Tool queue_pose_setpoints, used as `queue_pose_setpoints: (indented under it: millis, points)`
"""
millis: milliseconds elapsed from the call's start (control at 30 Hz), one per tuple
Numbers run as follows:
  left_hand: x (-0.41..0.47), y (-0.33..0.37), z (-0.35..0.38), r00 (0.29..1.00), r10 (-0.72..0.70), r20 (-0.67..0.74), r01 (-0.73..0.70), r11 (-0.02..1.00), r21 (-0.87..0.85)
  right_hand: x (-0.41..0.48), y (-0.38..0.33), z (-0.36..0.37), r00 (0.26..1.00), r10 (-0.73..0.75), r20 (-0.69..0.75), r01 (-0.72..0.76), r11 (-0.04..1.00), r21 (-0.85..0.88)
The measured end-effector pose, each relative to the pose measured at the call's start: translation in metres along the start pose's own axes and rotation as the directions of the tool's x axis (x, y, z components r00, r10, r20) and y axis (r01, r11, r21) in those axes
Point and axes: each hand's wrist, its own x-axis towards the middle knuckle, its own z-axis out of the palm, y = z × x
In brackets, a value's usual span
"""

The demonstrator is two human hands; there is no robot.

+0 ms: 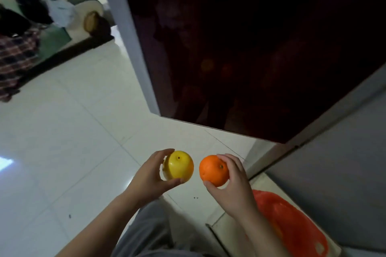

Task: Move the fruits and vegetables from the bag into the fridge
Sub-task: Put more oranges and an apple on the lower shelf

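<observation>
Holding one fruit in each hand, we stand over the white tiled floor [73,131] in the lower centre of the frame. The left grip [150,179] is closed around a yellow fruit [179,166], thumb under it and fingers curled over its top. The right grip [234,185] is closed around an orange [213,170], thumb below and fingers over its right side. The two fruits sit side by side, near each other but apart. The red bag [292,221] lies at the lower right, on a pale surface just beside the right forearm. A dark glossy door [250,48] fills the upper right; we cannot tell what is behind it. A sofa [87,10] with a plaid cloth [16,56] occupies the upper left.
</observation>
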Motion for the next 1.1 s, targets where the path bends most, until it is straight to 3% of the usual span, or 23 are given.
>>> queue_pose_setpoints:
  millis: [200,400,767,967,1100]
  points:
    - [0.003,-0.064,-0.064,0.981,-0.142,-0.135,0.133,0.988,-0.079,0.056,-0.064,0.066,0.969,-0.138,0.207,0.143,0.99,-0.014]
    - [0.045,-0.155,-0.143,0.949,-0.233,-0.211,0.193,0.961,-0.197,0.135,-0.137,0.156,0.936,-0.199,0.292,0.217,0.976,-0.032]
    - [0.162,-0.286,-0.359,0.954,-0.193,-0.227,0.186,0.981,-0.056,0.319,-0.276,0.307,0.934,-0.21,0.29,0.249,0.963,-0.107]
    - [0.224,-0.31,-0.417,0.949,-0.152,-0.276,0.142,0.988,-0.056,0.395,-0.312,0.349,0.918,-0.208,0.337,0.256,0.961,-0.105]
    - [0.288,-0.308,-0.437,0.953,-0.126,-0.276,0.112,0.992,-0.065,0.463,-0.316,0.351,0.947,-0.185,0.263,0.221,0.969,-0.112]
